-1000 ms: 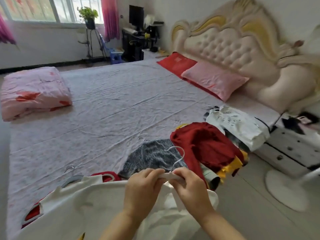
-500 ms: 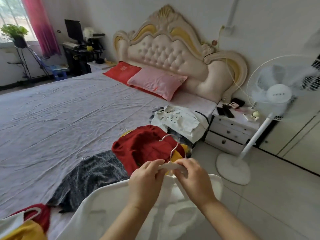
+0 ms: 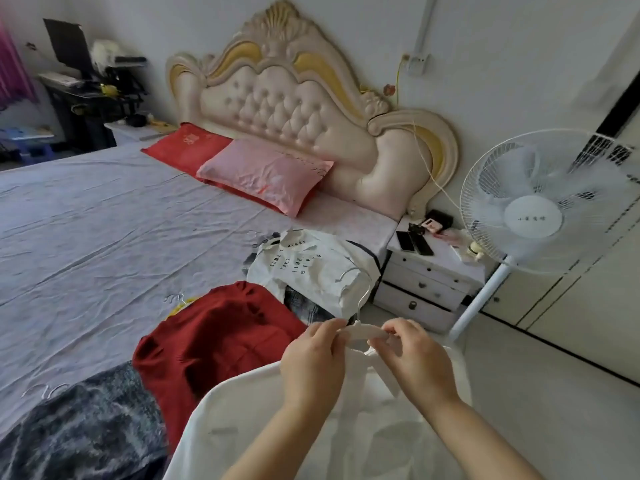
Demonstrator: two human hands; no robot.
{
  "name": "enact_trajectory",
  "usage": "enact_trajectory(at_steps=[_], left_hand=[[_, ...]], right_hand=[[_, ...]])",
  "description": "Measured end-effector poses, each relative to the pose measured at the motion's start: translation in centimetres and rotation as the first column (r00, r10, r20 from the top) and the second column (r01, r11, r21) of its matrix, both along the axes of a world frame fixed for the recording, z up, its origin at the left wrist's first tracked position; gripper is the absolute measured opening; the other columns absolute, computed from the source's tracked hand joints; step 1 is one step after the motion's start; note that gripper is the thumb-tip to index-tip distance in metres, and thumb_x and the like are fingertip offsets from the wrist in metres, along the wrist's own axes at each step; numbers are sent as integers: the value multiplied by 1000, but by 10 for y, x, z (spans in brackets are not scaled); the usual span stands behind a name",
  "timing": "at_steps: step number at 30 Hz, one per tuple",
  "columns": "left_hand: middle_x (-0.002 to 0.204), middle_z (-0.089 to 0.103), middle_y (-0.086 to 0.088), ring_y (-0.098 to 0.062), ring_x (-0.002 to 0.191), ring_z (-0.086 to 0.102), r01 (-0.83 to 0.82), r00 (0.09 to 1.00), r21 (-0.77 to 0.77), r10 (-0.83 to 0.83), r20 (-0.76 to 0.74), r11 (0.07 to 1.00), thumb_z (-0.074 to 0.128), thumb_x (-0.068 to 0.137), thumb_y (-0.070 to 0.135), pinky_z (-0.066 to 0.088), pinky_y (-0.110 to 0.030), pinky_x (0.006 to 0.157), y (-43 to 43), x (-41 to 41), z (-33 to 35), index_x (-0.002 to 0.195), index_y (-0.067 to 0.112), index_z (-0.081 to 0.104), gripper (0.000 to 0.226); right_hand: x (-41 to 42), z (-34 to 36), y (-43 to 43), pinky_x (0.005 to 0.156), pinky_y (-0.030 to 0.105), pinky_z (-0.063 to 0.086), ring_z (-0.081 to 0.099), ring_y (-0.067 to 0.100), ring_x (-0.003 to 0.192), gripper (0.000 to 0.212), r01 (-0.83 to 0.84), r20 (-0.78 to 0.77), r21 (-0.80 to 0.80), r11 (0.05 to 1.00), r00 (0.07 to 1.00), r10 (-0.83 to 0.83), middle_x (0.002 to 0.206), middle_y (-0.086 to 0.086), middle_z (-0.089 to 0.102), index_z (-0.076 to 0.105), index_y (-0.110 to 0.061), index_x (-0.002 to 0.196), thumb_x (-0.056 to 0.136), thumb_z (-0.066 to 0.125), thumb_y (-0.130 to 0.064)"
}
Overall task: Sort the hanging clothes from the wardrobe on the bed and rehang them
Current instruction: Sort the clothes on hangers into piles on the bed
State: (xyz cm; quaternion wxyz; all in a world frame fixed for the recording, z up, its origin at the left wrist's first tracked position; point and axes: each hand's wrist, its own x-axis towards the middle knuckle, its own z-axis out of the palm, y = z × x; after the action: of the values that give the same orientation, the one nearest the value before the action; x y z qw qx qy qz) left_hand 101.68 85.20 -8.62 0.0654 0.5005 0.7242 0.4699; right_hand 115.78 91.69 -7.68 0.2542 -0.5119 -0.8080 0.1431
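Both hands are up in front of the person at the bed's near edge. The left hand (image 3: 313, 362) and right hand (image 3: 415, 362) each pinch the white bar of a hanger (image 3: 366, 330), one on either side of its metal hook, which stands upright between them. A white top (image 3: 277, 427) drapes down from the hanger under the wrists, over the edge of the bed (image 3: 104, 220). Just beyond it a red garment (image 3: 214, 341) lies crumpled on the sheet, with a grey one (image 3: 79, 434) to its left and a white printed shirt (image 3: 304, 268) behind it, nearer the pink pillow (image 3: 266, 174). Small wire hooks poke out from the red and grey pieces. A nightstand (image 3: 426, 282) sits beside the bed, and a white standing fan (image 3: 533, 216) is on the floor just to its right.
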Motion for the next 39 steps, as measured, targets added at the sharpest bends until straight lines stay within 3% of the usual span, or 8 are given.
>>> enact_trajectory(at_steps=[9, 12, 16, 21, 29, 35, 39], left_hand=[[95, 69, -6, -31, 81, 64, 13, 999, -8, -13, 46, 1000, 62, 85, 10, 47, -35, 68, 153, -2, -2, 104, 16, 69, 21], [98, 68, -3, -26, 85, 63, -39, 998, -21, 40, 51, 999, 60, 87, 14, 43, -31, 70, 206, -5, -10, 108, 19, 67, 23], [103, 66, -2, -21, 88, 61, -129, 987, -41, 132, 89, 991, 59, 89, 17, 31, -19, 66, 275, -7, -13, 112, 20, 65, 25], [105, 65, -3, -21, 88, 59, -191, 974, -79, 199, 109, 978, 59, 89, 17, 31, -17, 70, 345, -13, -6, 115, 17, 63, 27], [113, 59, 2, -14, 100, 52, -189, 968, -142, 209, 142, 972, 59, 88, 21, 34, -17, 83, 433, -65, -15, 126, 21, 53, 38], [116, 57, 0, -15, 104, 50, -226, 954, -196, 257, 153, 954, 54, 90, 16, 26, -13, 74, 484, -129, -36, 129, 22, 50, 40], [119, 57, -1, -15, 109, 48, -259, 941, -222, 297, 159, 940, 54, 90, 15, 26, -11, 79, 507, -165, -46, 130, 20, 50, 40]], right_hand=[[-3, 3, 157, 69, 32, 41, 60, 21, 81, 20, 3, 34, 21, 1000, 999, -3, 83, -5, 64, 63, -18, 89, 81, 68, -36], [-9, -4, 218, 71, 36, 44, 61, 23, 80, 20, -54, 32, 34, 998, 998, 53, 85, -3, 66, 64, -17, 90, 81, 68, -34], [-18, -5, 299, 64, 29, 38, 62, 24, 73, 21, -170, 30, 115, 979, 985, 168, 79, -3, 67, 65, -14, 86, 78, 73, -31], [-36, 3, 387, 63, 32, 42, 62, 24, 74, 21, -264, 13, 146, 953, 964, 265, 77, 1, 65, 65, -11, 84, 75, 75, -27], [-100, -1, 495, 60, 31, 42, 60, 24, 70, 22, -369, 34, 173, 913, 929, 369, 74, 1, 63, 63, -9, 79, 74, 77, -25], [-170, -15, 554, 63, 29, 37, 57, 21, 71, 20, -446, 63, 116, 887, 895, 442, 73, -2, 61, 63, -10, 79, 76, 75, -25], [-216, -27, 585, 67, 31, 37, 56, 22, 77, 20, -480, 68, 60, 875, 877, 476, 78, -2, 62, 63, -10, 82, 77, 74, -26]])
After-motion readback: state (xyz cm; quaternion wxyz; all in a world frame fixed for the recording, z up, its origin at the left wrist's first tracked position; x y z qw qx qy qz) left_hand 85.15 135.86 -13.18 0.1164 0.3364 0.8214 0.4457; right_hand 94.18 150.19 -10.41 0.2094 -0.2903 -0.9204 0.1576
